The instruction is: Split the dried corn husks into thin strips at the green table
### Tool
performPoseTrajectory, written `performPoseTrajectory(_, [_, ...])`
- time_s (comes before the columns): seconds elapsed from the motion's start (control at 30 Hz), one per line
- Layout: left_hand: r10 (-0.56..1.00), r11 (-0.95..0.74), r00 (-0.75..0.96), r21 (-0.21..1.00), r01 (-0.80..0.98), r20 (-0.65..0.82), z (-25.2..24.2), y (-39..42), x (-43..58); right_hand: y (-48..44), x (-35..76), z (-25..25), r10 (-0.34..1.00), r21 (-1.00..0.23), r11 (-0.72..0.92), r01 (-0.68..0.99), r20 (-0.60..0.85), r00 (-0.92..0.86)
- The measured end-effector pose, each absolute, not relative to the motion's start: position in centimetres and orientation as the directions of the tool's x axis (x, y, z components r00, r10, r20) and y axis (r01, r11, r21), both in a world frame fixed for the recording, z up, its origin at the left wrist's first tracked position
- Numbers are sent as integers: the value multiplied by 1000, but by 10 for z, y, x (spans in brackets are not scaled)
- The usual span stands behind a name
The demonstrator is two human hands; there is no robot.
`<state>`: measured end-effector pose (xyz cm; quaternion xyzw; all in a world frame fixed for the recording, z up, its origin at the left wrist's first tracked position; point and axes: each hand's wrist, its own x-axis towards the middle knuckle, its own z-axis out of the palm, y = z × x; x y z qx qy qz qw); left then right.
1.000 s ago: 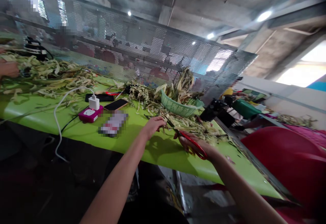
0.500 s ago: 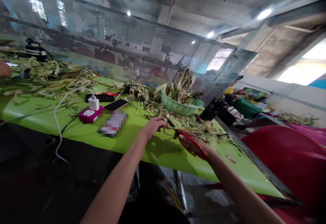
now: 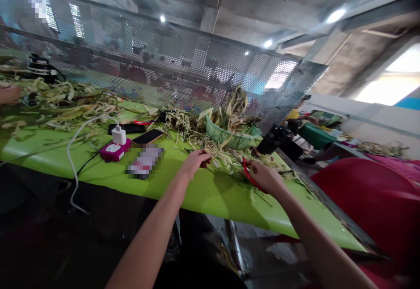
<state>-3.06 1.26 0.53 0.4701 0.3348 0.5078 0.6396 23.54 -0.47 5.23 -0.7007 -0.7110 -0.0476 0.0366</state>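
Red-handled scissors [image 3: 248, 174] are in my right hand [image 3: 264, 177], which is closed around the handle at the near edge of a heap of dry husk strips [image 3: 229, 160]. The blades are hard to make out against the strips. To the left, my left hand [image 3: 195, 164] hovers over the green table with its fingers curled together; what they pinch, if anything, is hidden. Just beyond both hands, a light green plastic basket [image 3: 226, 138] holds dried husks [image 3: 238, 107].
A purple power socket [image 3: 114, 149] with a white charger [image 3: 118, 135] and phones [image 3: 148, 136] lie left on the green tabletop [image 3: 187, 197]. A perforated metal screen [image 3: 157, 61] runs behind. Another person's hand [image 3: 9, 95] is far left; a red chair [image 3: 364, 197] stands right.
My right hand has moved right and away from my left hand, swinging the scissors with it. Bits of husk now show beneath the right hand. The left hand stays nearly in place.
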Motion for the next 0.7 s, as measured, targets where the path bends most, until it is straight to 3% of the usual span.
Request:
performPoseTrajectory(0.1, [965,65,262,931,-359,34,7,10,-32,-1,253,53,990,98,-41,994,138,27])
performPoseTrajectory(0.2, [964,73,263,917,-391,35,9,9,-31,-3,258,56,980,70,-8,998,201,-6])
performPoseTrajectory(0.37, [963,118,268,896,-429,2,10,10,-29,-6,232,60,922,-215,265,940,343,-181])
performPoseTrajectory(0.43, [964,145,264,881,-451,-23,11,9,-29,-7,221,60,898,-241,360,901,350,-265])
performPoseTrajectory(0.5, [965,152,259,866,-476,-27,12,8,-30,-8,217,58,912,-188,322,928,324,-251])
performPoseTrajectory(0.63, [967,132,255,844,-520,5,13,5,-33,-8,235,47,984,-36,40,999,175,-33])
performPoseTrajectory(0.7, [968,117,251,846,-520,20,11,6,-33,-6,249,42,991,-23,-5,1000,133,8])
